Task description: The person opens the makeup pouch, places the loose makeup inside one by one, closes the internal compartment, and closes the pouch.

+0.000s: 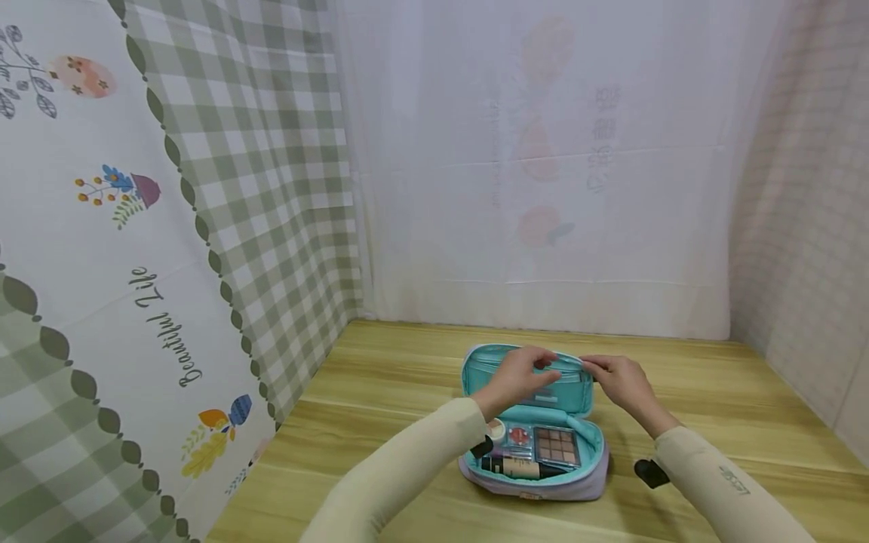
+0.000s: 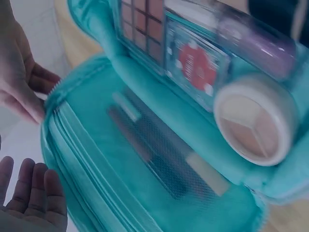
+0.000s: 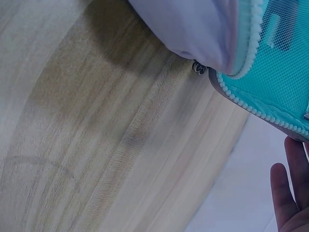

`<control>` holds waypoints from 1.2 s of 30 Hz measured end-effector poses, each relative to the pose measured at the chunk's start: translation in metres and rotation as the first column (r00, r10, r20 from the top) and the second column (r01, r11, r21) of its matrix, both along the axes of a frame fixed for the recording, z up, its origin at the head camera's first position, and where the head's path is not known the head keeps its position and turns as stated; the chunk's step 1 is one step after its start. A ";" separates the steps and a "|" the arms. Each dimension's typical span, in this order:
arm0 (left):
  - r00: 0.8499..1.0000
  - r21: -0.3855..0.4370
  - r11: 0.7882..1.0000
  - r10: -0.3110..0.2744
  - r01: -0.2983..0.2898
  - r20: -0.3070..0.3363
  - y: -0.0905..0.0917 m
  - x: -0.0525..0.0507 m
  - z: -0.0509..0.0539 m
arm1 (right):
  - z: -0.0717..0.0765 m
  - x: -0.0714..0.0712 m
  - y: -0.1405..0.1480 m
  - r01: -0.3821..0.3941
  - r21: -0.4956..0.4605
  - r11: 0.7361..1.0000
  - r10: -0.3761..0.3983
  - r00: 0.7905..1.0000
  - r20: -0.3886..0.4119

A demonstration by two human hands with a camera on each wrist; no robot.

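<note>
A lavender cosmetic bag (image 1: 570, 490) with turquoise lining lies unzipped, its lid (image 1: 577, 396) raised at the back. My right hand (image 1: 621, 385) pinches the lid's upper right edge. Over the lid's inner side hovers my left hand (image 1: 514, 377), its fingers loosely extended around nothing. Inside the bag are an eyeshadow palette (image 1: 557, 446), a small square case with a red emblem (image 2: 195, 65), a round compact with three pale sections (image 2: 256, 128) and a black-and-beige tube (image 1: 519, 467). Behind the lid's mesh pocket (image 2: 169, 150) lie several slim stick-like items, their kind unclear.
The bag stands on a wood-grain table (image 1: 380, 400). A green checked cloth (image 1: 271, 151) hangs at the left, and a pale cloth (image 1: 434, 188) closes off the back. Black wrist-camera parts (image 1: 650, 473) sit beside the sleeves.
</note>
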State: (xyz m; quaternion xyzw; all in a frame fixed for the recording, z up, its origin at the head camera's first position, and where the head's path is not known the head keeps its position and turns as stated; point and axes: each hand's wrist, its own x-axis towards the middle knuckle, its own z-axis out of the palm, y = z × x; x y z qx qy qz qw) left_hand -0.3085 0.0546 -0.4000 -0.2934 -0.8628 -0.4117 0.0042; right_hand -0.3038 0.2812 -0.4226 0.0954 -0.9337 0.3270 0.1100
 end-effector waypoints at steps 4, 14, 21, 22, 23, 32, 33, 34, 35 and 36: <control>1.000 -0.040 0.999 0.003 -0.003 0.003 0.013 0.002 0.000 | -0.001 -0.001 0.001 0.005 0.006 1.000 -0.005 1.000 -0.005; 0.997 -0.041 0.999 0.009 -0.006 0.080 0.035 0.005 -0.009 | -0.002 -0.002 0.004 0.002 0.001 1.000 -0.002 1.000 0.018; 0.985 -0.003 0.998 0.055 -0.056 0.162 0.042 0.002 -0.017 | 0.000 -0.001 0.004 -0.010 0.013 1.000 0.010 1.000 0.018; 0.983 0.001 0.998 0.061 -0.062 0.172 0.043 0.000 -0.018 | -0.001 -0.001 0.004 -0.013 0.014 1.000 0.013 1.000 0.016; 0.982 0.002 0.998 0.065 -0.066 0.179 0.043 -0.001 -0.019 | -0.001 -0.002 0.004 -0.017 0.015 1.000 0.016 1.000 0.013; 0.986 -0.055 0.995 0.093 -0.085 0.141 0.046 -0.007 -0.026 | -0.001 -0.004 0.002 -0.024 0.002 1.000 0.024 1.000 0.010; 0.987 -0.067 0.994 0.099 -0.091 0.129 0.047 -0.007 -0.027 | -0.001 -0.004 0.002 -0.026 0.000 1.000 0.026 1.000 0.014; 0.988 -0.081 0.992 0.108 -0.099 0.115 0.048 -0.007 -0.027 | 0.000 -0.004 0.002 -0.028 -0.004 1.000 0.028 0.999 0.020; 0.988 -0.094 0.990 0.116 -0.107 0.099 0.049 -0.007 -0.027 | 0.000 -0.004 0.002 -0.029 -0.009 1.000 0.029 0.999 0.025; 0.988 -0.107 0.987 0.127 -0.118 0.083 0.050 -0.007 -0.027 | 0.001 -0.004 0.002 -0.031 -0.014 0.999 0.032 0.999 0.030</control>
